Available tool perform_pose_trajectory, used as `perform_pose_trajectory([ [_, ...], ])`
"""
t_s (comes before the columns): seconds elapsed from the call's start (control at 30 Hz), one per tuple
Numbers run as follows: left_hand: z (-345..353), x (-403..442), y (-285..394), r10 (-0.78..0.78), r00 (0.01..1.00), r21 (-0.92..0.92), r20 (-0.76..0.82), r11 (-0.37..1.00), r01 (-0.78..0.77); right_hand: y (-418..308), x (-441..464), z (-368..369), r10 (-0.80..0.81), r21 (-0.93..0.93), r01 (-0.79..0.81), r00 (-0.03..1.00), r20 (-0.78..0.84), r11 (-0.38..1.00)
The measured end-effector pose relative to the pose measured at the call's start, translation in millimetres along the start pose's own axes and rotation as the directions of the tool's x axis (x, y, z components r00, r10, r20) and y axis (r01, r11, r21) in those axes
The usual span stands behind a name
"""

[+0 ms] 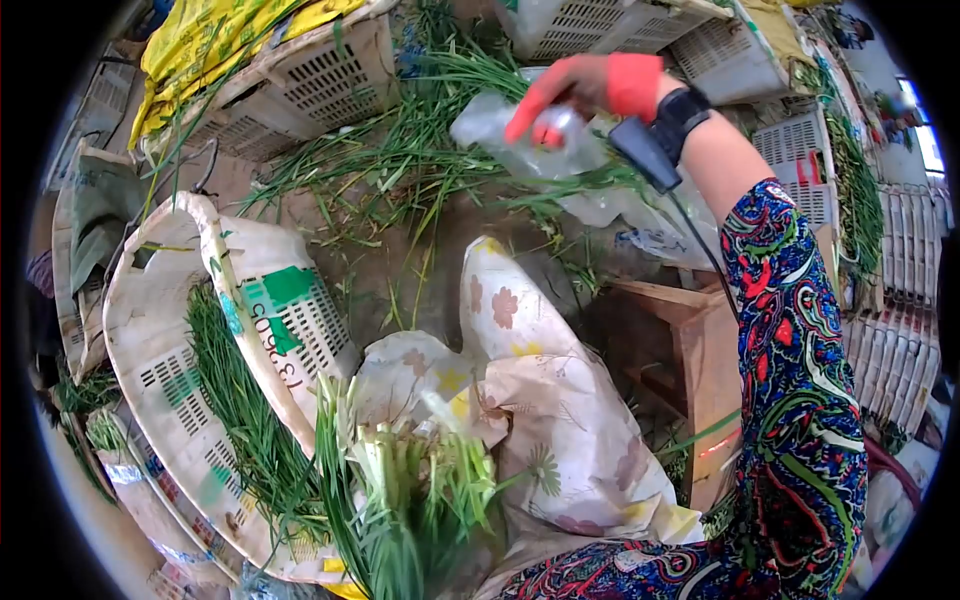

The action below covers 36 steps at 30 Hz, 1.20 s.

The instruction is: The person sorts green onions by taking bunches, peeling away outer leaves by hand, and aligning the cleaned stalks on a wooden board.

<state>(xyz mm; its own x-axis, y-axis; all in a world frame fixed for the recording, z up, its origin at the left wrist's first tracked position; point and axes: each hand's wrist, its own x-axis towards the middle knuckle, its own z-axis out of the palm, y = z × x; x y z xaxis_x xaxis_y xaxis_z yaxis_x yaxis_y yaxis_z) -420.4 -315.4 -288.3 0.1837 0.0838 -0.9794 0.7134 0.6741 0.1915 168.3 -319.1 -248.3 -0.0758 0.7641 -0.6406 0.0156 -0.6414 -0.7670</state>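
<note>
My right hand, in a red glove, is stretched out at the upper middle. Its fingers are curled at a crumpled clear plastic bag, and they look closed on it, though motion blurs them. A black band and a dark device sit on that wrist. My left hand is not in view. A bunch of green stalks with pale cut ends lies against my lap at the bottom. Beside it, a patterned cloth covers my legs.
A white plastic basket holding long green leaves stands at the left. Loose leaves litter the floor ahead. White crates line the back, one under yellow sacking. A wooden stool is near my right forearm.
</note>
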Motion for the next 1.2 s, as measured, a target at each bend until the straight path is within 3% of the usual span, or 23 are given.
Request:
perform_pose_trajectory([
  [0.07, 1, 3, 4, 0.013, 1.0, 0.01, 0.01, 1.0, -0.013, -18, -26, 43, 0.074, -0.456, -0.082, 0.997, -0.037, 0.886],
  [0.17, 2, 6, 9, 0.018, 1.0, 0.021, 0.009, 1.0, -0.018, 77, 26, 53, 0.38, -0.447, -0.322, 0.924, 0.045, 0.835],
  [0.23, 1, 8, 10, 0.012, 1.0, 0.025, 0.003, 1.0, -0.013, 139, 59, 75, 0.49, -0.645, -0.264, 0.849, 0.198, 0.718],
  [0.27, 1, 10, 11, 0.007, 1.0, 0.024, 0.002, 1.0, -0.007, 136, 57, 84, 0.484, -0.637, -0.214, 0.828, 0.284, 0.741],
  [0.33, 2, 15, 14, -0.014, 1.0, 0.029, -0.003, 0.999, 0.015, 118, 46, 84, 0.421, -0.416, -0.263, 0.836, 0.352, 0.87],
  [0.4, 4, 18, 17, -0.03, 1.0, 0.027, -0.009, 0.999, 0.03, 91, 45, 54, 0.33, 0.019, -0.348, 0.904, 0.273, 0.937],
  [0.47, 4, 20, 19, -0.039, 0.999, 0.024, -0.017, 0.999, 0.039, 103, 64, -10, 0.227, 0.211, -0.273, 0.949, 0.218, 0.939],
  [0.53, 6, 23, 22, -0.053, 0.998, 0.018, -0.027, 0.998, 0.054, 124, 73, -62, 0.273, 0.343, -0.19, 0.938, -0.212, 0.92],
  [0.57, 7, 25, 22, -0.062, 0.998, 0.013, -0.031, 0.998, 0.062, 140, 78, -80, 0.311, 0.313, -0.171, 0.82, -0.481, 0.934],
  [0.6, 7, 27, 23, -0.07, 0.997, 0.006, -0.035, 0.998, 0.07, 165, 81, -93, 0.24, 0.239, -0.113, 0.755, -0.611, 0.964],
  [0.63, 8, 30, 25, -0.078, 0.996, 0.0, -0.04, 0.997, 0.078, 187, 88, -104, 0.19, -0.057, -0.285, 0.764, -0.617, 0.957],
  [0.67, 10, 32, 24, -0.089, 0.995, -0.008, -0.047, 0.996, 0.088, 206, 95, -113, 0.141, -0.343, -0.429, 0.771, -0.621, 0.836],
  [0.77, 12, 35, 26, -0.113, 0.992, -0.028, -0.063, 0.993, 0.111, 240, 114, -100, 0.415, 0.105, -0.455, 0.663, -0.623, 0.884],
  [0.8, 13, 37, 26, -0.118, 0.991, -0.033, -0.066, 0.993, 0.116, 265, 106, -116, -0.009, -0.736, -0.382, 0.884, -0.466, 0.559],
  [0.83, 14, 37, 25, -0.125, 0.99, -0.038, -0.07, 0.992, 0.123, 293, 120, -152, 0.039, -0.663, -0.606, 0.75, -0.66, 0.439],
  [0.87, 14, 37, 24, -0.133, 0.989, -0.045, -0.072, 0.991, 0.13, 277, 116, -162, -0.007, -0.633, -0.688, 0.675, -0.737, 0.355],
  [0.9, 16, 37, 23, -0.138, 0.988, -0.054, -0.074, 0.989, 0.135, 245, 99, -165, -0.211, -0.644, -0.704, 0.609, -0.765, 0.3],
  [0.97, 21, 39, 22, -0.138, 0.988, -0.057, -0.066, 0.989, 0.134, 174, 59, -176, -0.618, -0.67, -0.732, 0.472, -0.629, 0.123],
  [1.0, 23, 39, 22, -0.132, 0.99, -0.059, -0.059, 0.99, 0.128, 152, 42, -186, -0.711, -0.674, -0.738, 0.458, -0.534, 0.032],
  [1.1, 27, 33, 20, -0.091, 0.995, -0.059, -0.046, 0.994, 0.089, 136, 5, -236, -0.584, -0.855, -0.512, 0.718, -0.377, -0.077],
  [1.13, 27, 27, 19, -0.075, 0.996, -0.06, -0.044, 0.996, 0.073, 113, -3, -204, -0.359, -0.796, -0.525, 0.711, -0.605, 0.301],
  [1.17, 28, 19, 16, -0.056, 0.998, -0.061, -0.042, 0.997, 0.053, 155, 6, -259, 0.001, -0.513, -0.428, 0.768, -0.64, 0.744],
  [1.2, 29, 10, 12, -0.039, 0.998, -0.062, -0.044, 0.997, 0.037, 123, 2, -210, 0.06, -0.524, -0.5, 0.76, -0.647, 0.689],
])
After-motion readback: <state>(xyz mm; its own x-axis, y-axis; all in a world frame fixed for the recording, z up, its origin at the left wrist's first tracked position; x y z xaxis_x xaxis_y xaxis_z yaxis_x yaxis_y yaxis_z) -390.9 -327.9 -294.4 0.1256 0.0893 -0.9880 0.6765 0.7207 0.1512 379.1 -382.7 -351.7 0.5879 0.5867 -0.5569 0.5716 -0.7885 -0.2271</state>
